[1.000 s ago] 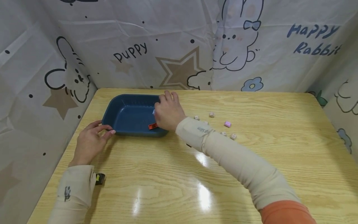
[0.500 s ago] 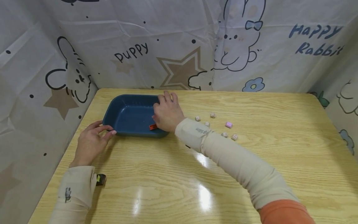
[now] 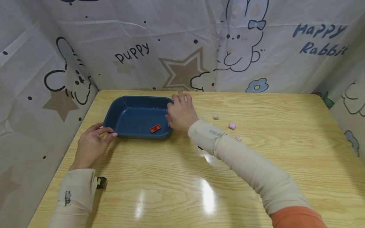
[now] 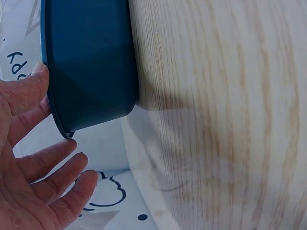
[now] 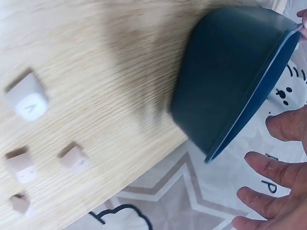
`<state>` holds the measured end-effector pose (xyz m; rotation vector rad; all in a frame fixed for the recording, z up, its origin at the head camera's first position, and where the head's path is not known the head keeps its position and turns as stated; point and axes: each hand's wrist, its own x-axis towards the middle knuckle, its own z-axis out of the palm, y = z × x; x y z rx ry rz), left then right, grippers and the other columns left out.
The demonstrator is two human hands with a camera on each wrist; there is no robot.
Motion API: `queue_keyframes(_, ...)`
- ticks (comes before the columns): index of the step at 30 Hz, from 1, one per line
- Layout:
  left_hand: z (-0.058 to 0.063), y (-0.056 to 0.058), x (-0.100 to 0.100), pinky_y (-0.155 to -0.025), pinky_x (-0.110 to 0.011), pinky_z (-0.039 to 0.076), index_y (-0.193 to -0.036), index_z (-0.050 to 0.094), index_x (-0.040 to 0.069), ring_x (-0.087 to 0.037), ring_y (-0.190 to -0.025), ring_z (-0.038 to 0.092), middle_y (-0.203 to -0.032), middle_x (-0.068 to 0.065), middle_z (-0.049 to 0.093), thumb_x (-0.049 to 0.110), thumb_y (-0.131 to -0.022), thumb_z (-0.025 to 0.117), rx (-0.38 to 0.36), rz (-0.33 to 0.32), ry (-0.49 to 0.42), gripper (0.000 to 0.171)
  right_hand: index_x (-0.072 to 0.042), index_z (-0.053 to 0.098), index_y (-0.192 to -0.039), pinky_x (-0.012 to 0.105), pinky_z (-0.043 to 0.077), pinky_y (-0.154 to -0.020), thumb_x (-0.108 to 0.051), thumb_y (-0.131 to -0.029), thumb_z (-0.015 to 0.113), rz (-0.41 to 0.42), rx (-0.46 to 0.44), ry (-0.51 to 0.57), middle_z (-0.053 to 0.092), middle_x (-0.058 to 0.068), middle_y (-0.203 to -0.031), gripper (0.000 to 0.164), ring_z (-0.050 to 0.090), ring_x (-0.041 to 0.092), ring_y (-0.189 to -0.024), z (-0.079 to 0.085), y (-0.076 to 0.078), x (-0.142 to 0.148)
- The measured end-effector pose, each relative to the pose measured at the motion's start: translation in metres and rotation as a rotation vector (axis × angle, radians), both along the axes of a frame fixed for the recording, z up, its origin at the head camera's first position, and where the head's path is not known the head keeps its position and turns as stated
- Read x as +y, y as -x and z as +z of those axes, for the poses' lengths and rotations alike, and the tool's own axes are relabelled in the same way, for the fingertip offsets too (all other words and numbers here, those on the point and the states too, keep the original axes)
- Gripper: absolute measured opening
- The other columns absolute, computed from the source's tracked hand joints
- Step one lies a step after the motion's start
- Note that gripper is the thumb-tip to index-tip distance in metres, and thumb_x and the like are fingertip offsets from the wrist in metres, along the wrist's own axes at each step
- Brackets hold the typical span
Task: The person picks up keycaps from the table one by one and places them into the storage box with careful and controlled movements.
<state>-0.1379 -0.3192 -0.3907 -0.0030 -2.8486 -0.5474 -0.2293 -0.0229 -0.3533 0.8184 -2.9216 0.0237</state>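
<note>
A dark blue plastic basin stands at the back left of the table. My left hand pinches its rim at the left front corner, thumb and index finger on the edge in the left wrist view. Over the basin's right end is my right hand, its fingers spread. From the right wrist view, those fingers are apart from the rim, and I see nothing held between them. Inside the basin, near its front wall, lies a small red rectangular piece with dark markings.
Right of the basin lie several small pale keycap-like blocks, some partly hidden by the right sleeve, and a lilac one. One pale block bears a letter-like mark. A printed cloth hangs behind the wooden table.
My right hand has shifted right, from over the basin's inside toward its right end, uncovering the whole red piece. My left hand and the basin stay in place.
</note>
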Motion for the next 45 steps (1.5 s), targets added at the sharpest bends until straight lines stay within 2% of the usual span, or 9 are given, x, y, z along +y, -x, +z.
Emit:
queue_keyframes(11,0.001,0.001,0.000,-0.099,-0.063,0.038,-0.099,0.071,0.002,-0.046,-0.118,0.052,-0.123,-0.032,0.059,0.028,-0.089,0.067,-0.027,-0.003,0.021,0.028,-0.010,0.068,-0.101,0.055,0.020,-0.115,-0.035,-0.093,0.058,-0.098,-0.046,0.066,0.048,0.017,-0.140,0.028,0.026,0.040,-0.142,-0.006,0.010,0.048)
queue_keyframes(18,0.001,0.003,0.001,-0.098,-0.064,0.037,-0.099,0.071,0.002,-0.046,-0.119,0.051,-0.123,-0.033,0.059,0.029,-0.090,0.067,-0.043,-0.011,0.024,0.030,-0.010,0.065,-0.087,0.056,0.019,-0.114,-0.034,-0.092,0.059,-0.189,-0.090,0.109,0.049,0.018,-0.140,0.026,0.030,0.039,-0.138,-0.015,0.014,0.095)
queue_keyframes(22,0.000,0.003,0.001,-0.098,-0.064,0.039,-0.099,0.071,0.002,-0.046,-0.118,0.052,-0.123,-0.033,0.059,0.030,-0.089,0.067,-0.042,-0.009,0.026,0.030,-0.005,0.066,-0.092,0.059,0.020,-0.113,-0.033,-0.093,0.059,-0.261,-0.103,0.111,0.050,0.020,-0.138,0.029,0.032,0.040,-0.137,-0.022,0.013,0.126)
queue_keyframes(25,0.000,0.003,0.001,-0.098,-0.064,0.039,-0.099,0.071,0.002,-0.046,-0.118,0.052,-0.123,-0.033,0.059,0.030,-0.089,0.067,-0.044,-0.006,0.028,0.030,-0.001,0.066,-0.100,0.061,0.020,-0.113,-0.032,-0.093,0.058,-0.309,-0.121,0.112,0.049,0.022,-0.138,0.032,0.032,0.041,-0.136,-0.027,0.011,0.147)
queue_keyframes(32,0.002,0.002,0.001,-0.098,-0.063,0.038,-0.101,0.071,0.002,-0.046,-0.118,0.051,-0.128,-0.032,0.055,0.031,-0.090,0.066,-0.065,0.024,0.015,0.031,0.002,0.066,-0.095,0.064,0.018,-0.111,-0.029,-0.093,0.058,-0.355,-0.164,0.136,0.048,0.026,-0.137,0.032,0.031,0.046,-0.134,-0.039,-0.001,0.185)
queue_keyframes(40,0.002,0.002,0.001,-0.094,-0.064,0.040,-0.101,0.070,0.002,-0.047,-0.114,0.053,-0.129,-0.033,0.054,0.032,-0.091,0.065,-0.067,0.012,0.001,0.033,0.001,0.066,-0.100,0.067,0.020,-0.110,-0.033,-0.095,0.056,-0.337,-0.222,0.141,0.049,0.026,-0.136,0.036,0.033,0.048,-0.134,-0.049,-0.020,0.198)
queue_keyframes(45,0.000,0.001,0.001,-0.093,-0.064,0.041,-0.101,0.070,0.002,-0.046,-0.113,0.054,-0.129,-0.033,0.055,0.032,-0.091,0.065,-0.060,0.009,0.001,0.032,-0.001,0.066,-0.093,0.067,0.020,-0.110,-0.031,-0.097,0.051,-0.325,-0.224,0.147,0.051,0.025,-0.134,0.034,0.035,0.047,-0.133,-0.057,-0.025,0.199)
